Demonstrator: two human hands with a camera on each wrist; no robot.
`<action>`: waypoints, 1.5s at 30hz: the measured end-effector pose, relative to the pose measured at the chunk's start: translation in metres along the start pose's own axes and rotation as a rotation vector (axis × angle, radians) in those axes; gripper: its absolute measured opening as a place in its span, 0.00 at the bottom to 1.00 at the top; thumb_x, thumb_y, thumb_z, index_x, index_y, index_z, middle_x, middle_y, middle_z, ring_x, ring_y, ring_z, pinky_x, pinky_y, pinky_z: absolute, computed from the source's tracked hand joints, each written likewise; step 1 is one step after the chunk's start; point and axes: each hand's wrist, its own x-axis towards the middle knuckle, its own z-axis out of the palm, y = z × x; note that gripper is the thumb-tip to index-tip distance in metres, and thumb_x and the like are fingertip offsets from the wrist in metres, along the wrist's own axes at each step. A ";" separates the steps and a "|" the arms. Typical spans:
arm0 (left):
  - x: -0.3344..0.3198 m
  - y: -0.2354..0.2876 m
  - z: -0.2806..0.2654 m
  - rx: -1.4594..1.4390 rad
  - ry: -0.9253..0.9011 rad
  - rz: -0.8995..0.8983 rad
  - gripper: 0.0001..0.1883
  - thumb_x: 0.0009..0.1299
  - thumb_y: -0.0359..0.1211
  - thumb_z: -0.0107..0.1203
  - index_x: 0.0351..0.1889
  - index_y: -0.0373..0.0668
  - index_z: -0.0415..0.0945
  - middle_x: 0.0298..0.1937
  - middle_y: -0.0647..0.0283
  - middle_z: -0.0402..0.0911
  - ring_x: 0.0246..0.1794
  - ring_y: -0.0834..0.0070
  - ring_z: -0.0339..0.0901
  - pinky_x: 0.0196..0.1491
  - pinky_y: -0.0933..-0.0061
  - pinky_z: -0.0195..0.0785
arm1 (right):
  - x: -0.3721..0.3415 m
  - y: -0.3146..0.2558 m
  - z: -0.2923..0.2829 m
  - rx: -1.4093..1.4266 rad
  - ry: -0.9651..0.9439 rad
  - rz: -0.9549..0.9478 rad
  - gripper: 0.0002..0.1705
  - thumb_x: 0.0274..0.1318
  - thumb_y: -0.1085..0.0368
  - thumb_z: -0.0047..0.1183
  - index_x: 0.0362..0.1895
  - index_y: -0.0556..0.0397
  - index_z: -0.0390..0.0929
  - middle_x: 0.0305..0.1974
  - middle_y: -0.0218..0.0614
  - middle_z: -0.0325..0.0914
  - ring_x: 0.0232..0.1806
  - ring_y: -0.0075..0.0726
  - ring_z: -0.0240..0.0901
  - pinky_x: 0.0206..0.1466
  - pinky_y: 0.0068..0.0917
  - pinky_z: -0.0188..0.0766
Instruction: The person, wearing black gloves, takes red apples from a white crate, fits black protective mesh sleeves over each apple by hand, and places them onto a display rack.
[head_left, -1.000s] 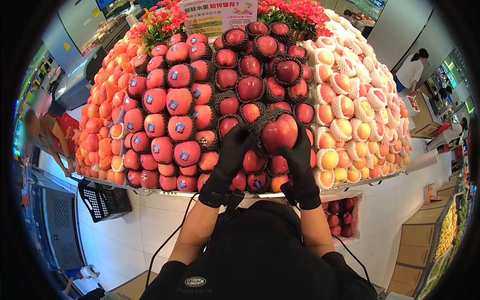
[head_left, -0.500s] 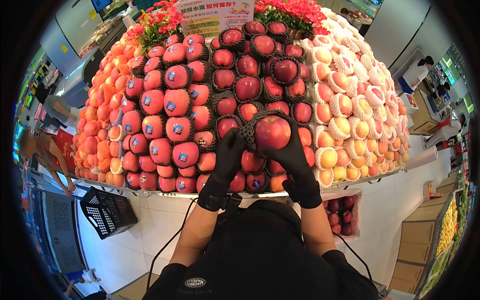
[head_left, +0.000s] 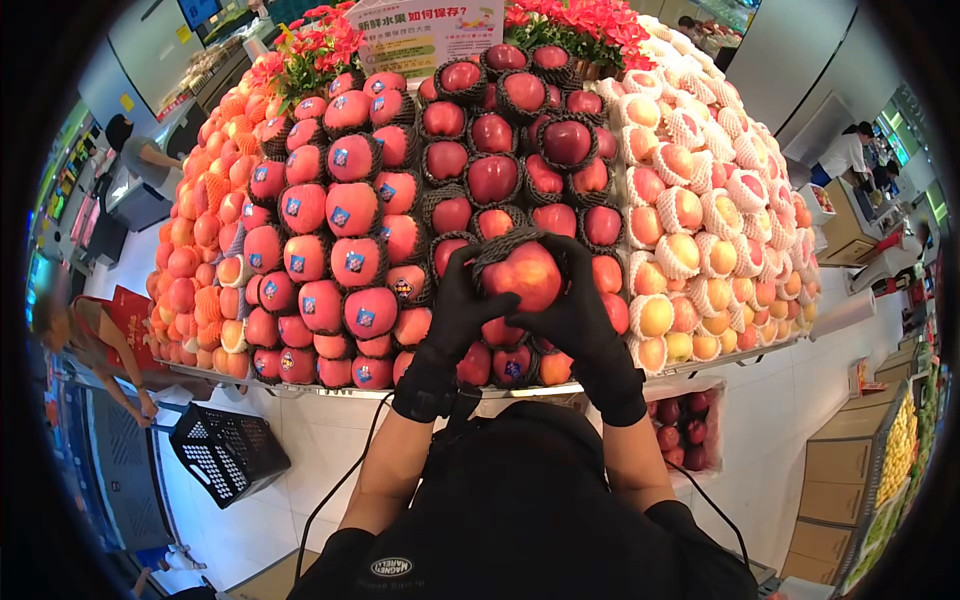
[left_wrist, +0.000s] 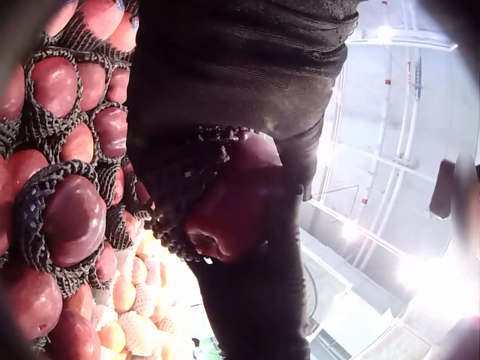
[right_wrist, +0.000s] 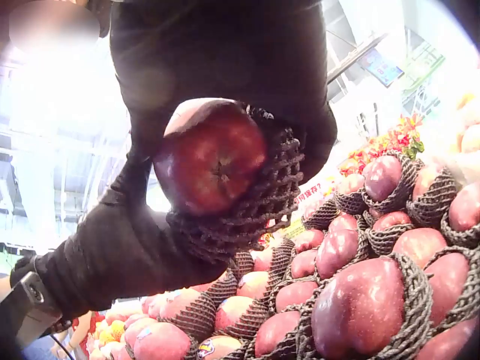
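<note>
A red apple [head_left: 526, 277] with a black foam net [head_left: 507, 243] round its far side is held between two black-gloved hands in front of the display. My left hand [head_left: 462, 312] grips its left side, and my right hand [head_left: 578, 318] curls round its right side, thumbs at the near side. In the left wrist view the apple [left_wrist: 232, 210] lies in shadow beneath the glove. The right wrist view shows the apple's end [right_wrist: 217, 161] bare, with the net [right_wrist: 262, 202] covering the other part.
Netted red apples [head_left: 493, 178] fill the middle of the display, stickered apples [head_left: 353, 208] the left, and white-netted ones [head_left: 684, 209] the right. Flowers and a sign [head_left: 430, 35] stand behind. A crate of dark fruit [head_left: 685, 425] sits below right. At left a person holds a black basket [head_left: 225, 455].
The apple has turned and moved slightly down and left, its net now on the far side. My left hand has come further round it. The basket at left has shifted right.
</note>
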 end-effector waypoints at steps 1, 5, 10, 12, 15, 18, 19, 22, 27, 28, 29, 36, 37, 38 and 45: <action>-0.001 0.000 0.000 -0.057 0.022 -0.054 0.38 0.54 0.32 0.70 0.61 0.37 0.60 0.55 0.59 0.69 0.54 0.72 0.69 0.55 0.68 0.69 | -0.001 0.005 0.001 0.158 0.033 0.014 0.54 0.32 0.59 0.76 0.64 0.55 0.56 0.60 0.44 0.62 0.62 0.41 0.63 0.63 0.38 0.65; -0.004 0.005 0.000 -0.155 0.062 -0.157 0.34 0.58 0.29 0.66 0.61 0.36 0.60 0.54 0.58 0.69 0.52 0.73 0.69 0.49 0.72 0.73 | 0.000 -0.002 -0.004 0.212 0.048 0.087 0.52 0.34 0.64 0.75 0.64 0.54 0.57 0.60 0.43 0.62 0.62 0.39 0.63 0.61 0.37 0.67; -0.004 -0.002 0.001 -0.163 0.114 -0.144 0.32 0.61 0.28 0.62 0.62 0.36 0.59 0.53 0.58 0.70 0.50 0.73 0.71 0.48 0.72 0.73 | -0.002 0.008 -0.003 0.146 0.149 0.190 0.37 0.43 0.64 0.69 0.58 0.55 0.64 0.53 0.41 0.69 0.56 0.34 0.67 0.56 0.32 0.69; -0.005 0.001 0.003 -0.257 0.182 -0.177 0.31 0.63 0.29 0.61 0.62 0.36 0.59 0.52 0.58 0.71 0.49 0.72 0.72 0.48 0.71 0.73 | -0.005 0.019 -0.003 0.136 0.236 0.239 0.29 0.47 0.63 0.66 0.52 0.56 0.68 0.47 0.38 0.73 0.50 0.30 0.70 0.51 0.28 0.70; -0.004 -0.005 0.001 -0.434 0.230 -0.186 0.29 0.65 0.29 0.59 0.62 0.36 0.59 0.53 0.57 0.72 0.50 0.69 0.74 0.50 0.69 0.73 | -0.014 0.027 0.000 0.155 0.271 0.335 0.20 0.51 0.62 0.63 0.45 0.56 0.72 0.37 0.34 0.77 0.40 0.25 0.74 0.43 0.25 0.71; -0.003 -0.013 0.002 -0.562 0.242 -0.239 0.29 0.66 0.30 0.58 0.63 0.36 0.59 0.55 0.55 0.72 0.52 0.67 0.74 0.52 0.66 0.73 | -0.018 0.021 0.014 0.139 0.234 0.417 0.15 0.53 0.63 0.61 0.41 0.56 0.72 0.31 0.33 0.78 0.33 0.23 0.75 0.35 0.24 0.71; -0.003 -0.016 0.002 -0.559 0.232 -0.232 0.29 0.66 0.31 0.58 0.63 0.37 0.60 0.55 0.55 0.72 0.52 0.66 0.74 0.52 0.65 0.73 | -0.018 0.024 0.017 0.128 0.245 0.399 0.15 0.53 0.64 0.61 0.42 0.57 0.73 0.30 0.33 0.78 0.31 0.23 0.75 0.34 0.24 0.71; -0.005 -0.026 -0.001 -0.499 0.170 -0.186 0.29 0.67 0.34 0.58 0.63 0.37 0.60 0.56 0.54 0.72 0.53 0.65 0.75 0.54 0.64 0.73 | -0.017 0.022 0.019 0.185 0.271 0.409 0.15 0.53 0.64 0.61 0.42 0.58 0.74 0.28 0.34 0.79 0.28 0.23 0.74 0.31 0.24 0.71; -0.007 -0.021 -0.008 -0.553 0.136 -0.227 0.19 0.72 0.34 0.48 0.57 0.32 0.66 0.52 0.54 0.75 0.53 0.66 0.75 0.54 0.63 0.73 | -0.007 0.019 0.004 0.308 0.115 0.505 0.16 0.53 0.64 0.61 0.43 0.61 0.75 0.28 0.34 0.80 0.27 0.22 0.75 0.31 0.22 0.72; -0.007 -0.018 -0.008 -0.549 0.132 -0.224 0.20 0.72 0.34 0.48 0.57 0.32 0.66 0.53 0.54 0.75 0.53 0.66 0.75 0.54 0.63 0.73 | -0.005 0.015 0.002 0.310 0.111 0.533 0.15 0.54 0.65 0.61 0.42 0.61 0.75 0.28 0.34 0.79 0.27 0.22 0.75 0.30 0.22 0.72; -0.007 -0.015 -0.008 -0.545 0.128 -0.222 0.20 0.72 0.34 0.48 0.58 0.32 0.66 0.53 0.54 0.75 0.53 0.66 0.75 0.54 0.63 0.73 | -0.005 0.013 0.001 0.311 0.107 0.563 0.15 0.54 0.65 0.60 0.42 0.61 0.75 0.28 0.33 0.79 0.27 0.22 0.75 0.30 0.22 0.72; -0.003 -0.005 0.001 -0.529 0.209 -0.227 0.30 0.64 0.25 0.59 0.63 0.35 0.60 0.56 0.54 0.71 0.54 0.66 0.74 0.54 0.66 0.73 | -0.011 0.013 0.015 0.299 0.374 0.379 0.10 0.56 0.67 0.58 0.39 0.60 0.77 0.29 0.32 0.77 0.29 0.21 0.73 0.30 0.22 0.72; -0.003 -0.010 0.001 -0.498 0.216 -0.210 0.30 0.64 0.25 0.58 0.64 0.36 0.59 0.57 0.54 0.71 0.55 0.65 0.74 0.54 0.65 0.73 | -0.014 0.020 0.016 0.220 0.377 0.323 0.10 0.56 0.67 0.58 0.40 0.59 0.76 0.29 0.32 0.77 0.29 0.22 0.73 0.30 0.21 0.72; -0.002 -0.017 0.001 -0.465 0.222 -0.192 0.30 0.64 0.25 0.57 0.64 0.36 0.59 0.58 0.54 0.71 0.55 0.65 0.74 0.55 0.64 0.73 | -0.015 0.023 0.017 0.141 0.379 0.267 0.10 0.56 0.67 0.58 0.40 0.59 0.76 0.29 0.33 0.76 0.30 0.22 0.73 0.30 0.21 0.72; 0.000 0.000 -0.003 -0.229 0.164 -0.097 0.43 0.54 0.24 0.68 0.67 0.38 0.54 0.61 0.54 0.66 0.60 0.65 0.68 0.59 0.65 0.70 | -0.008 0.012 0.009 0.297 0.315 0.329 0.11 0.55 0.66 0.59 0.40 0.59 0.76 0.33 0.32 0.76 0.33 0.21 0.71 0.34 0.22 0.70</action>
